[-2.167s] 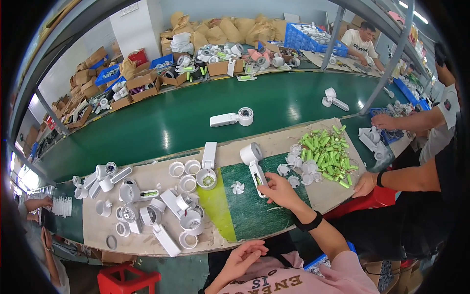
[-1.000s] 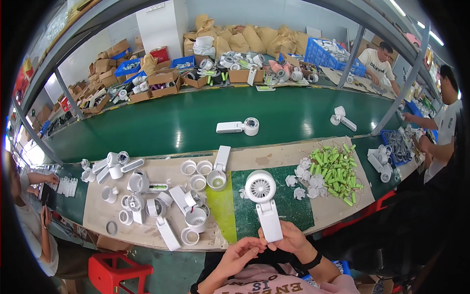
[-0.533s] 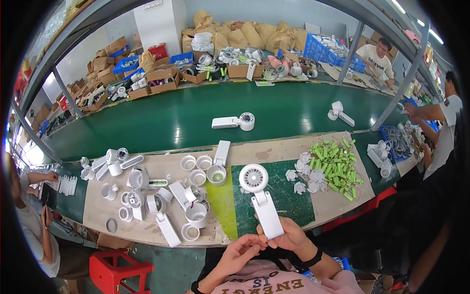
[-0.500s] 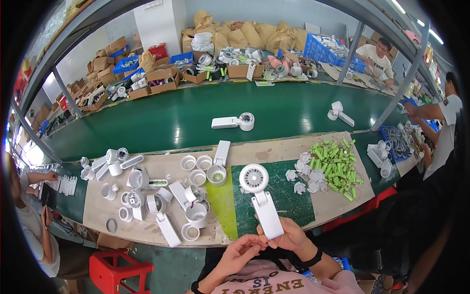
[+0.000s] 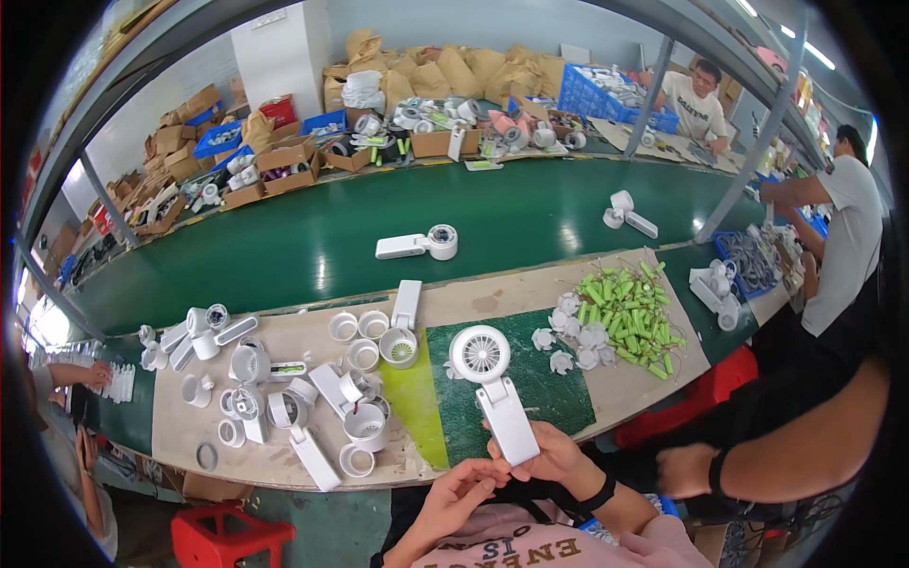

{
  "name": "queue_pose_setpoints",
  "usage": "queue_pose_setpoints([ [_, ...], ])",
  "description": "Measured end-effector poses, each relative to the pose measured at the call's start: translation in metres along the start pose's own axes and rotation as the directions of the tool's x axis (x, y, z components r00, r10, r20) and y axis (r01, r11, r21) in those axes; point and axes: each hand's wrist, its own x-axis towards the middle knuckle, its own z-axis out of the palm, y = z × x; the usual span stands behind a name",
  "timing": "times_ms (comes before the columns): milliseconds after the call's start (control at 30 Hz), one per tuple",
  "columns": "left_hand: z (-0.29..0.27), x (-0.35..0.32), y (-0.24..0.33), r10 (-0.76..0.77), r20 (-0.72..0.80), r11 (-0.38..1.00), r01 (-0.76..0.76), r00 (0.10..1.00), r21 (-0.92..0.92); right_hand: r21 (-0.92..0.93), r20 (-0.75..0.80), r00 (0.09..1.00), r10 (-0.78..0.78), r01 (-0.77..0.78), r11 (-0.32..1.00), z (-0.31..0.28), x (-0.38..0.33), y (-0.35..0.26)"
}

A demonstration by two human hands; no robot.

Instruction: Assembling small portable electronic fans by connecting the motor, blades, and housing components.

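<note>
1 white fan (image 5: 494,388) — right hand (image 5: 554,452) grips its handle, head up for inspection; left hand (image 5: 464,492) open, just beside.

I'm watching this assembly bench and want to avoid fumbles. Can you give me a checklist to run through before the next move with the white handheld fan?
1. Fan held firmly: ok. The right hand grips the handle of the white handheld fan.
2. Left hand free to help: ok. The left hand is open, just below the handle, holding nothing.
3. Fan head over the green mat: ok.
4. Small white blades within reach: ok, beside the mat.
5. Green cylinders kept apart from the fan: ok.
6. Fan grille fully seated: cannot tell.
</note>
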Motion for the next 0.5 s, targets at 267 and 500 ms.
queue_pose_setpoints([
  [267,-0.003,0.003,-0.004,-0.044,-0.037,0.999,0.044,0.998,-0.002,-0.044,-0.105,0.985,-0.139,0.135,0.990,-0.014,-0.014,-0.018],
  [500,-0.002,0.002,-0.002,-0.008,-0.038,0.999,0.009,0.999,0.035,0.023,-0.198,0.941,-0.275,0.285,0.958,-0.026,-0.032,-0.051],
])
